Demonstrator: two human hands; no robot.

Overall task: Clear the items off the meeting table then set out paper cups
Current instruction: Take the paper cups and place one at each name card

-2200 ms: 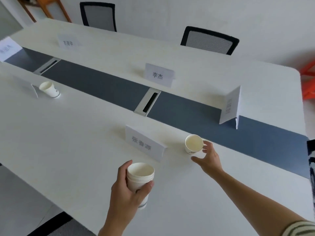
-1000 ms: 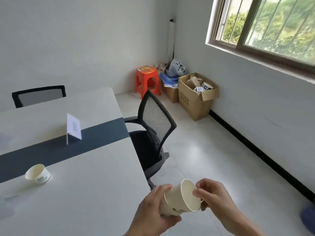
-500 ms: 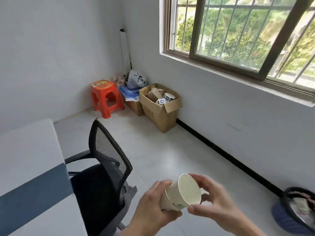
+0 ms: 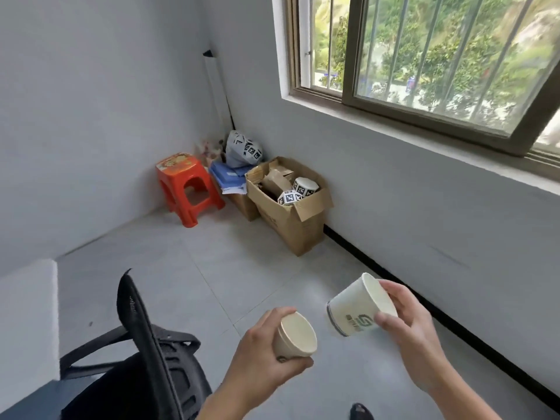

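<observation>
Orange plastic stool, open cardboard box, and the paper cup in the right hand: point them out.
Orange plastic stool (image 4: 189, 189), head view, front apron and legs.
Open cardboard box (image 4: 292, 225), head view, front wall.
Printed white paper cup (image 4: 353, 312), head view, its side wall.

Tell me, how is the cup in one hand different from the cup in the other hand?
The cup in the right hand shows its side, with a green logo and a dark band near the base; the cup in the left hand shows mostly its open mouth. The right cup is held higher and looks bigger in view. Both are pale paper cups, tilted, apart and off the table.
</observation>
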